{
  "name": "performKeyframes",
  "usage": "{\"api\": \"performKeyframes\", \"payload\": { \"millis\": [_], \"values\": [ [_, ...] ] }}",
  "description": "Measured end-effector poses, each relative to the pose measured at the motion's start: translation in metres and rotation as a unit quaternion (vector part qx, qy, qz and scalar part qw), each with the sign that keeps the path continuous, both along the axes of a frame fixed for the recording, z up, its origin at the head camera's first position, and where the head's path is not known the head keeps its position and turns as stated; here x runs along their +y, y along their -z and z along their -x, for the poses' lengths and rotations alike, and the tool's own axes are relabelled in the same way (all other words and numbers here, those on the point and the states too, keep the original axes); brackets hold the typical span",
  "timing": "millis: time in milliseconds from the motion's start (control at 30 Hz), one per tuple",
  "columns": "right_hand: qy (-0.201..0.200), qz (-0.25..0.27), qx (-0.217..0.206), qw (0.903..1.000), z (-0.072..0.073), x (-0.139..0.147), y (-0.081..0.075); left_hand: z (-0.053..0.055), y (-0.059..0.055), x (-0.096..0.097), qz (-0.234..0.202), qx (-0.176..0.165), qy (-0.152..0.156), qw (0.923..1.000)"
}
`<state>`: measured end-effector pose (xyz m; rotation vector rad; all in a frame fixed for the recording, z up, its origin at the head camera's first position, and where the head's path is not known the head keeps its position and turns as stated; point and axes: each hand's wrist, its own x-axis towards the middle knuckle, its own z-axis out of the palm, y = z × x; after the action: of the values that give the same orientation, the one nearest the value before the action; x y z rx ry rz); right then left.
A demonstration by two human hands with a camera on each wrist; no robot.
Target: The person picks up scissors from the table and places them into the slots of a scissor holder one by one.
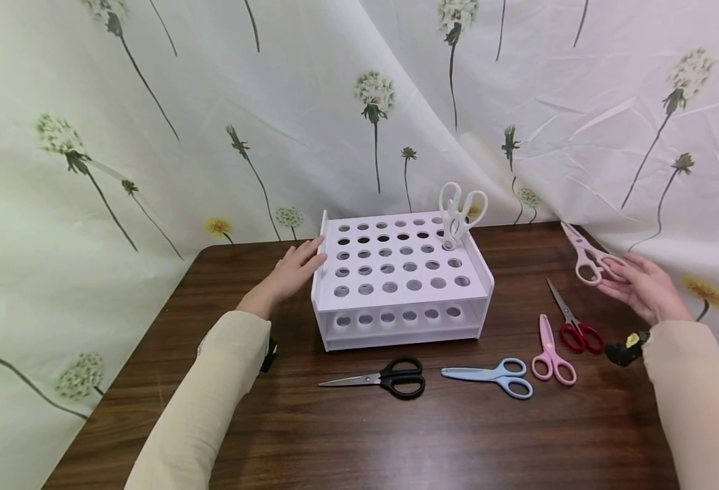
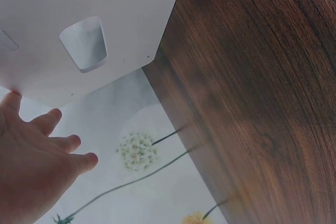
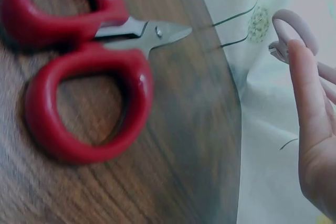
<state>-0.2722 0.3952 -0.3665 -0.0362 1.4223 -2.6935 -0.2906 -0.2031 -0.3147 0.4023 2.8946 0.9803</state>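
My right hand (image 1: 644, 289) pinches a pale pink pair of scissors (image 1: 586, 258) by a handle loop, at the table's right back edge. In the right wrist view, the thumb lies against the loop of those scissors (image 3: 303, 27). My left hand (image 1: 292, 269) touches the left side panel of a white rack (image 1: 405, 306) with rows of round holes; the fingers are fairly straight. The left wrist view has that hand (image 2: 42, 156) spread beside the panel (image 2: 37, 19). White scissors (image 1: 454, 221) stand in a hole at the rack's back right, handles up.
On the dark wooden table (image 1: 359, 449) lie black-handled scissors (image 1: 402, 378), blue scissors (image 1: 494, 374), pink scissors (image 1: 551, 357) and red-handled scissors (image 1: 577, 330). A dandelion-patterned cloth (image 1: 310, 102) hangs behind and at the sides.
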Motion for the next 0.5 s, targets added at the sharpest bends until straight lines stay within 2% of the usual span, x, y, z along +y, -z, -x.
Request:
{"api": "performKeyframes", "payload": {
  "millis": [200,500],
  "values": [
    [0.001,0.001,0.017,0.9999,0.003,-0.005,-0.005,-0.001,0.000,-0.001,0.001,0.003,0.001,1.0000],
    [0.025,0.011,0.029,0.9992,0.002,-0.011,-0.011,-0.001,0.000,-0.001,0.003,-0.001,0.000,1.0000]
  ]
}}
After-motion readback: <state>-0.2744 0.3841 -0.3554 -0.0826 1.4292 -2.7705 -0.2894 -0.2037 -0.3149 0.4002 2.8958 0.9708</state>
